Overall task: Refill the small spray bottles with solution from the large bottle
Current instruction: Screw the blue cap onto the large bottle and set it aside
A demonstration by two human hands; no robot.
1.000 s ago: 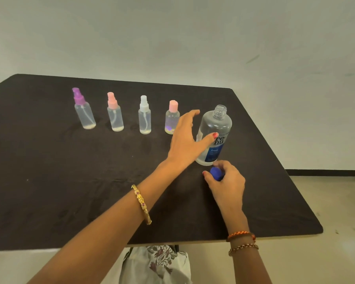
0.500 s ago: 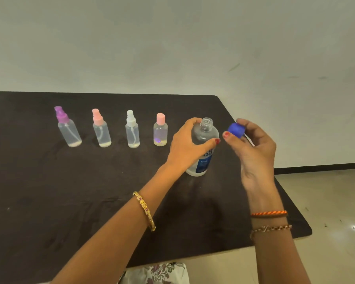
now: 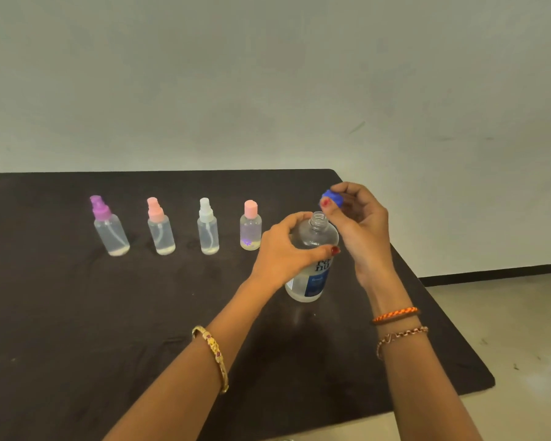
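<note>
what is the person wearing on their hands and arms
Both forearms are bare, no sleeves in view. The left wrist carries a gold bangle set with small red stones. The right wrist has two bands: an orange braided thread and, below it, a thin coppery chain bracelet. Nails on the left hand and right hand are painted red.

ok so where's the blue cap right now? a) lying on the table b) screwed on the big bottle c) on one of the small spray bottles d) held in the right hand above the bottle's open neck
d: the right hand pinches the blue cap just above the bare, open neck of the large bottle, which the left hand grips on the table.
</note>
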